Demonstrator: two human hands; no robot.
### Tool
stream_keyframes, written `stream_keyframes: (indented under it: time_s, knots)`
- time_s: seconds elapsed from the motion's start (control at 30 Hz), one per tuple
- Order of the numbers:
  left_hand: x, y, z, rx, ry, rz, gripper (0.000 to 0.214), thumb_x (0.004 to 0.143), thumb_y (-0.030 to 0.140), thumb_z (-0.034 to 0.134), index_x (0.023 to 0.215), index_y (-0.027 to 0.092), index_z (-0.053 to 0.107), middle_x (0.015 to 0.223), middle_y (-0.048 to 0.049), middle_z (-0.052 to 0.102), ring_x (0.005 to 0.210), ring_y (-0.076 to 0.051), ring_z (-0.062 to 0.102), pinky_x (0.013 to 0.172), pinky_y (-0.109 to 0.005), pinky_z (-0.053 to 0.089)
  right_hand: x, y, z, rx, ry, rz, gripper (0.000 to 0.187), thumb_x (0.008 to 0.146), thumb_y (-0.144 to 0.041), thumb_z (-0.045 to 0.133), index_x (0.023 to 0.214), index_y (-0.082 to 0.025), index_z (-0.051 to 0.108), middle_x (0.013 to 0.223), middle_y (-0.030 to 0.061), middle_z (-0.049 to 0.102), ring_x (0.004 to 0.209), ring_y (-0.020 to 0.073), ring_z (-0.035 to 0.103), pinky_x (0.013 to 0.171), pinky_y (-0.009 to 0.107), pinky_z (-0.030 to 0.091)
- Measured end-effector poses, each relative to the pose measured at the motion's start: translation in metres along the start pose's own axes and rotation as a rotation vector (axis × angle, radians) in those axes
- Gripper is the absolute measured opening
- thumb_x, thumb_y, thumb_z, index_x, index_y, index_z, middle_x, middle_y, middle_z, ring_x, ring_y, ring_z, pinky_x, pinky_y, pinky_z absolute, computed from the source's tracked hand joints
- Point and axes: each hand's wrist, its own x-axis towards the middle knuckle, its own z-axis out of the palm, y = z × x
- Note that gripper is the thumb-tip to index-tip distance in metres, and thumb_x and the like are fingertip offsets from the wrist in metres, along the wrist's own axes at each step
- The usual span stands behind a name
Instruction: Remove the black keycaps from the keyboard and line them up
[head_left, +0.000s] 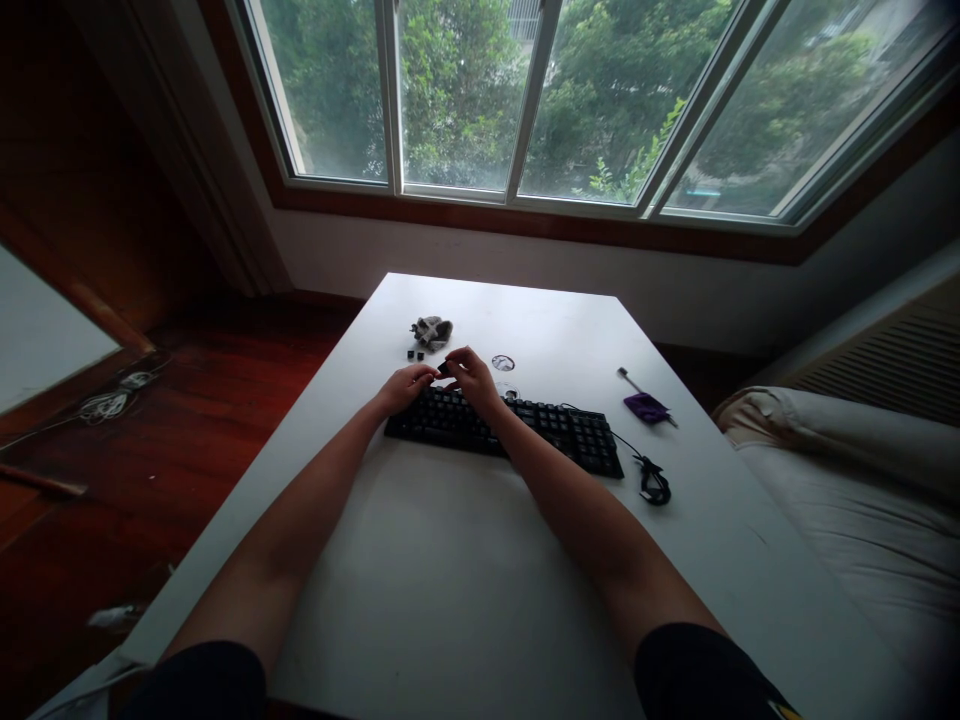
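Observation:
A black keyboard (pixel 555 428) lies across the middle of a white table (pixel 450 580). Both hands hover over its far left end. My left hand (pixel 405 385) is curled, its fingertips meeting those of my right hand (pixel 471 376). Between the fingertips sits a small dark piece (pixel 444 368), perhaps a keycap, pinched by the right fingers. Two or three loose black keycaps (pixel 415 354) lie on the table just beyond the left hand. A crumpled grey cloth (pixel 433 331) rests behind them.
The keyboard's coiled cable (pixel 652 480) lies at its right end. A purple cloth with a thin tool (pixel 645 405) sits further right. A round disc (pixel 502 362) lies beyond the keyboard. Windows fill the far wall; a cushioned seat (pixel 862 480) stands right, wooden floor left.

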Motion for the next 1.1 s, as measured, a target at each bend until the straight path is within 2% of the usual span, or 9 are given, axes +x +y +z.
stream_keyframes:
  time_s: [0.13, 0.3, 0.4, 0.53, 0.67, 0.77, 0.9, 1.1]
  knots:
    - [0.0, 0.004, -0.002, -0.098, -0.051, -0.046, 0.04, 0.097, 0.048, 0.05, 0.113, 0.02, 0.074, 0.093, -0.0034, 0.073, 0.083, -0.019, 0.064, 0.076, -0.03, 0.051, -0.002, -0.002, -0.002, 0.078, 0.01, 0.057, 0.035, 0.084, -0.05, 0.071, 0.102, -0.024, 0.055, 0.086, -0.002, 0.064, 0.075, 0.0168, 0.074, 0.057, 0.027, 0.062]
    - [0.0, 0.007, -0.005, -0.207, -0.067, -0.087, 0.045, 0.097, 0.055, 0.049, 0.1, 0.018, 0.074, 0.069, -0.0004, 0.062, 0.064, -0.014, 0.055, 0.063, -0.026, 0.045, -0.002, -0.005, -0.004, 0.106, 0.023, 0.051, 0.038, 0.083, -0.05, 0.072, 0.103, -0.024, 0.054, 0.089, -0.0012, 0.066, 0.076, 0.0173, 0.075, 0.056, 0.026, 0.061]
    - [0.0, 0.008, -0.005, -0.308, -0.023, -0.102, 0.046, 0.099, 0.055, 0.046, 0.1, 0.017, 0.072, 0.071, -0.0018, 0.063, 0.065, -0.014, 0.056, 0.064, -0.026, 0.046, -0.002, -0.007, -0.005, 0.087, 0.015, 0.042, 0.038, 0.084, -0.051, 0.072, 0.103, -0.024, 0.054, 0.09, -0.0008, 0.066, 0.077, 0.0173, 0.075, 0.057, 0.026, 0.061]
    - [0.002, 0.005, -0.005, -0.337, 0.106, -0.115, 0.035, 0.095, 0.048, 0.055, 0.1, 0.016, 0.068, 0.08, -0.0043, 0.068, 0.071, -0.015, 0.061, 0.068, -0.028, 0.049, -0.004, -0.01, -0.01, 0.053, 0.009, 0.035, 0.038, 0.084, -0.053, 0.072, 0.102, -0.024, 0.055, 0.09, -0.0007, 0.066, 0.076, 0.0171, 0.074, 0.057, 0.026, 0.061]
    - [0.004, -0.004, -0.007, -0.232, 0.158, -0.124, 0.032, 0.09, 0.043, 0.062, 0.112, 0.019, 0.066, 0.089, -0.005, 0.073, 0.074, -0.016, 0.065, 0.072, -0.03, 0.052, -0.012, -0.014, -0.024, 0.015, 0.005, 0.049, 0.038, 0.082, -0.052, 0.073, 0.102, -0.024, 0.057, 0.087, -0.0007, 0.066, 0.074, 0.0177, 0.074, 0.055, 0.026, 0.06]
    - [0.011, -0.01, -0.01, 0.002, 0.185, -0.135, 0.027, 0.087, 0.041, 0.066, 0.105, 0.021, 0.07, 0.094, -0.0053, 0.076, 0.076, -0.018, 0.067, 0.076, -0.033, 0.053, -0.02, -0.016, -0.039, -0.003, 0.018, 0.074, 0.039, 0.082, -0.052, 0.073, 0.102, -0.023, 0.057, 0.086, -0.0006, 0.066, 0.072, 0.0178, 0.074, 0.055, 0.027, 0.06]
    - [0.038, -0.014, -0.009, 0.283, 0.129, -0.105, 0.019, 0.083, 0.034, 0.07, 0.098, 0.024, 0.076, 0.089, -0.0044, 0.076, 0.081, -0.022, 0.068, 0.081, -0.035, 0.052, -0.03, -0.016, -0.054, 0.001, 0.086, 0.106, 0.039, 0.081, -0.051, 0.073, 0.101, -0.022, 0.057, 0.085, -0.0004, 0.066, 0.071, 0.0185, 0.074, 0.055, 0.027, 0.059]
    - [0.083, -0.023, 0.005, 0.479, 0.074, -0.072, 0.02, 0.084, 0.031, 0.067, 0.098, 0.024, 0.079, 0.096, -0.0077, 0.075, 0.087, -0.026, 0.066, 0.086, -0.038, 0.052, -0.032, -0.017, -0.064, -0.005, 0.078, 0.105, 0.038, 0.082, -0.051, 0.072, 0.101, -0.022, 0.057, 0.086, 0.0001, 0.067, 0.072, 0.0185, 0.074, 0.055, 0.027, 0.059]
